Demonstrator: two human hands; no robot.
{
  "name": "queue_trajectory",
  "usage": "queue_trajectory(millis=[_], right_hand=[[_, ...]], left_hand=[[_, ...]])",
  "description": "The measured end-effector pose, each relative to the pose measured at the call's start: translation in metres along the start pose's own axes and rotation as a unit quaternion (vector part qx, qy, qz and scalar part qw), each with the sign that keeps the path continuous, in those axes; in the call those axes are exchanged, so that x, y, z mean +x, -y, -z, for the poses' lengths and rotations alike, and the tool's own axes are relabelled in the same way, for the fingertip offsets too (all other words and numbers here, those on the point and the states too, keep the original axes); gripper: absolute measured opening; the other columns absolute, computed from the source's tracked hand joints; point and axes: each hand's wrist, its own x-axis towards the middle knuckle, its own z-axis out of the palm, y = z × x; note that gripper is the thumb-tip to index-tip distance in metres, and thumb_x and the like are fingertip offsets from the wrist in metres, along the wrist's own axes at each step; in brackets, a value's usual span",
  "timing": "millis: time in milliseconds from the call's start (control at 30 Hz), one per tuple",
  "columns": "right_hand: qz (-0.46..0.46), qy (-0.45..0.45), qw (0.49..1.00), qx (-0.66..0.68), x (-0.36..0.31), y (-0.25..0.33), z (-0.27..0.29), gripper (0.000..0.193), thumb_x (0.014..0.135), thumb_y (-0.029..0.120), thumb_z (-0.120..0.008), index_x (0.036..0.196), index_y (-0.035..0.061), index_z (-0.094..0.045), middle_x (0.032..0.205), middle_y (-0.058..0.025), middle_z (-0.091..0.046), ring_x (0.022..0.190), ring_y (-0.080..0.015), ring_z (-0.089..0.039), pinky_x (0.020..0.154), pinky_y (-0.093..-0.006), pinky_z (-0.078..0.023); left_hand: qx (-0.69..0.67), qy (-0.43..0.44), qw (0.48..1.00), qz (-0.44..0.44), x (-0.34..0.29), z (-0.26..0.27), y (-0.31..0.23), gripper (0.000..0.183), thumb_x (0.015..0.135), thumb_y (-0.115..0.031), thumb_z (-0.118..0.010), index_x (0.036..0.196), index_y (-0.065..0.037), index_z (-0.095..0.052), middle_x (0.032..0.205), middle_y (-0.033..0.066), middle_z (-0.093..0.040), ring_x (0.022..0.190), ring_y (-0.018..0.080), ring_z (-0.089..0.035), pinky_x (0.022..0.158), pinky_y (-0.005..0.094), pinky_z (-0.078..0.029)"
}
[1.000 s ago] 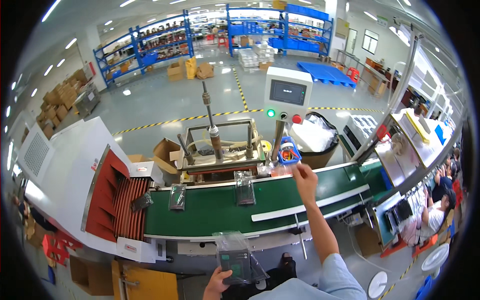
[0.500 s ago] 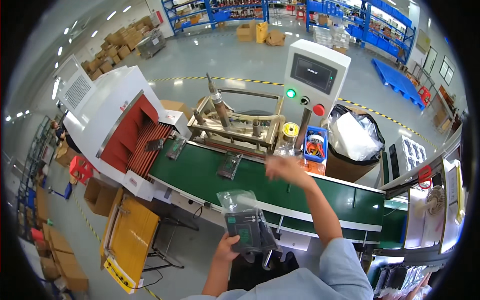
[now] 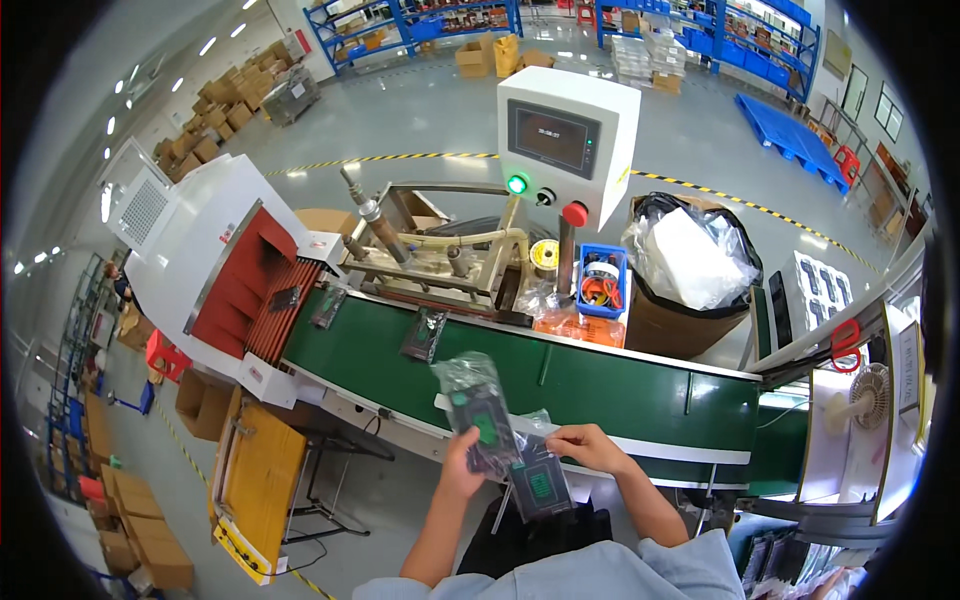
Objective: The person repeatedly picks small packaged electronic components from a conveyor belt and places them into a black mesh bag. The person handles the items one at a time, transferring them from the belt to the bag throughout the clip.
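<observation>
At the near edge of the green conveyor [image 3: 630, 390], the person's left hand [image 3: 461, 466] is keeping its grip clamped on a bagged dark package [image 3: 482, 408], while the right hand [image 3: 592, 448] is pinching the upper edge of a second package [image 3: 541, 487], thumb and fingers together. On the conveyor's left part, a third package [image 3: 423, 334] and a fourth package [image 3: 328, 306] are lying flat. Beyond the conveyor, a blue bin [image 3: 600, 312] is holding small coloured items, and a white control box [image 3: 568, 148] is standing on a post.

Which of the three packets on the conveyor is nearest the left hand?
The rightmost packet; the middle packet and the leftmost packet, on rollers, lie farther from the left hand.
</observation>
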Motion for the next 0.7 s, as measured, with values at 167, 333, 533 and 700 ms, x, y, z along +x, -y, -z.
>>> queue_trajectory(millis=[167,333,533,700], right_hand=[[0.041,-0.244,0.969,-0.015,0.026,-0.039,0.056,0.021,0.085,0.018,-0.058,0.085,-0.0027,-0.063,0.075,-0.0011,-0.059,0.068,-0.0079,-0.053,0.062,-0.0234,-0.044],[-0.005,-0.420,0.900,-0.112,0.097,-0.090,0.121,0.029,0.084,0.024,-0.057,0.081,-0.0034,-0.063,0.065,-0.0065,-0.059,0.062,-0.0123,-0.053,0.058,-0.0266,-0.042],[-0.041,-0.528,0.795,-0.295,0.147,-0.129,0.113,0.022,0.080,0.024,-0.058,0.082,0.0031,-0.065,0.076,-0.0167,-0.057,0.071,-0.0318,-0.057,0.064,-0.0388,-0.043],[-0.075,-0.556,0.773,-0.297,0.161,-0.125,0.093,0.021,0.080,0.024,-0.058,0.081,0.0038,-0.065,0.078,-0.0170,-0.055,0.075,-0.0329,-0.055,0.067,-0.0409,-0.042]], left_hand=[[-0.101,0.003,0.985,-0.142,0.016,-0.014,-0.050,0.040,0.088,-0.024,-0.050,0.122,-0.004,-0.043,0.118,0.0151,-0.053,0.098,0.0241,-0.056,0.083,0.0399,-0.047],[-0.097,0.004,0.992,-0.080,-0.001,0.009,-0.046,0.046,0.082,-0.016,-0.050,0.124,-0.001,-0.040,0.118,0.0188,-0.051,0.107,0.0326,-0.052,0.090,0.0511,-0.041],[-0.032,0.054,0.998,-0.006,-0.031,0.043,-0.016,0.054,0.075,-0.012,-0.057,0.124,0.001,-0.038,0.116,0.0219,-0.050,0.109,0.0384,-0.049,0.092,0.0541,-0.040],[-0.035,0.047,0.997,0.053,-0.041,0.054,-0.001,0.050,0.077,-0.008,-0.056,0.123,0.002,-0.039,0.115,0.0196,-0.051,0.106,0.0346,-0.052,0.091,0.0507,-0.042]])
